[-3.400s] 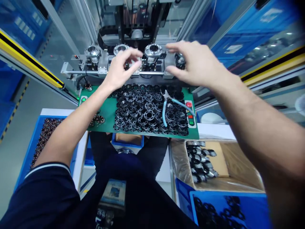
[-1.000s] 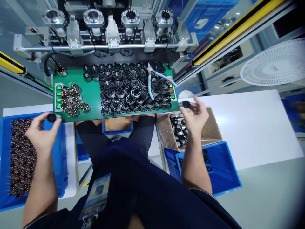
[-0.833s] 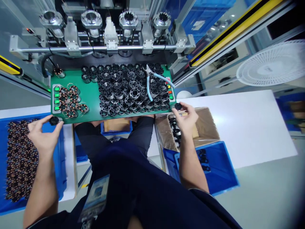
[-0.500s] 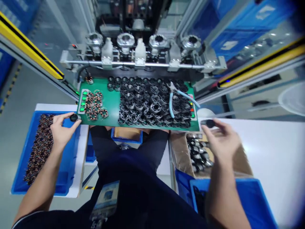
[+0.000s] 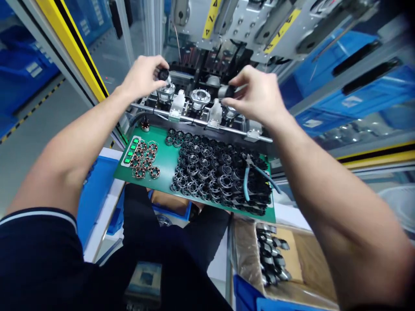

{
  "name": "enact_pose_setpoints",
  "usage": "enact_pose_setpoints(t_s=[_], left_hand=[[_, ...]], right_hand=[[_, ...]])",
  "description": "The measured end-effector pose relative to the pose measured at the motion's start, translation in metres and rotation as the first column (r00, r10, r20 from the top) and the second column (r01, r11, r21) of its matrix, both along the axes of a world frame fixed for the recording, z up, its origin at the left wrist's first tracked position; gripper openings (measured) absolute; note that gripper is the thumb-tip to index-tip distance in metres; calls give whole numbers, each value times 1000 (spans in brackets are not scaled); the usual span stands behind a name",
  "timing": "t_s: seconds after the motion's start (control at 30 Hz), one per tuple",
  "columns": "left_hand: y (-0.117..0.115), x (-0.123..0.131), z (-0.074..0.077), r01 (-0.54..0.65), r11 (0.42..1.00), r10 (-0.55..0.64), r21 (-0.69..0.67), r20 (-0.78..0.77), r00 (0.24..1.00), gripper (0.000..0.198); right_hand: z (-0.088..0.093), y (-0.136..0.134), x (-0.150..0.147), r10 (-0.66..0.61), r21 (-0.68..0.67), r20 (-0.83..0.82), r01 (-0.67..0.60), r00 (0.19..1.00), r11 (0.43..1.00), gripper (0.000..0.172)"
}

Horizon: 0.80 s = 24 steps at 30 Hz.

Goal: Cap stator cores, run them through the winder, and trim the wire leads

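My left hand (image 5: pixel 142 77) pinches a short black cylindrical part (image 5: pixel 163 74) just above the leftmost round metal fixture (image 5: pixel 167 92); whether they touch I cannot tell. Between the thumb and fingers of my right hand (image 5: pixel 256 93) is a black-and-silver ring-shaped part (image 5: pixel 224 91), held on its side over the fixture row. Another round fixture (image 5: pixel 200 98) sits between my hands. Below them, a green work surface (image 5: pixel 165 166) carries rows of black ring-shaped cores (image 5: pixel 204 162), copper-wound stators (image 5: pixel 146 163) and blue-handled cutting pliers (image 5: pixel 249 168) lying on the cores.
A metal rail (image 5: pixel 194 120) runs in front of the fixtures, with machine heads (image 5: pixel 240 26) above. Yellow-edged posts (image 5: pixel 71 39) flank the opening. A cardboard box (image 5: pixel 246 255) with metal rings stands at lower right, and a blue bin (image 5: pixel 97 190) at left.
Both hands have moved from the two ends of the green surface up and inward to the fixture row, each with its part. The camera view has tilted upward toward the machine.
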<state>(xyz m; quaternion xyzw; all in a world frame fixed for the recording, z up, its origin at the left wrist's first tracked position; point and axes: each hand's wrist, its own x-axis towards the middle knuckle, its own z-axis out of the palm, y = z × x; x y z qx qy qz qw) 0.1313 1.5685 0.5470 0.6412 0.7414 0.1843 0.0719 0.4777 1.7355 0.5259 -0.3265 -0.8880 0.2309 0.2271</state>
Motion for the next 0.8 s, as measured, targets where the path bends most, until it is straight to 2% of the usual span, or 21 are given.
enact_pose_setpoints(t_s=[0.07,0.13,0.23,0.33,0.43,0.57,0.8], left_hand=[[26,-12,-12,-11,1000,11,-19,21,1000,60],[39,-20,-23,-7,1000,8,-31,36,999,48],[46,-31,-30,15,998,-11,-65,60,998,34],[50,-40,-29,44,993,-37,-109,65,997,33],[57,-45,-25,71,988,-62,-140,65,996,29],[67,-43,-22,95,981,-82,-168,82,993,33],[77,-50,-24,130,961,-121,-245,50,991,44]], right_hand=[[-21,27,-47,-72,19,79,71,994,997,53],[-39,47,-78,-131,18,121,130,984,991,52],[-58,72,-98,-124,3,139,125,982,992,56],[-69,92,-103,-33,14,169,31,985,999,60],[-73,101,-105,50,18,199,-54,979,998,61],[-71,97,-112,65,29,185,-71,981,997,58],[-57,104,-122,120,-7,383,-128,916,992,50]])
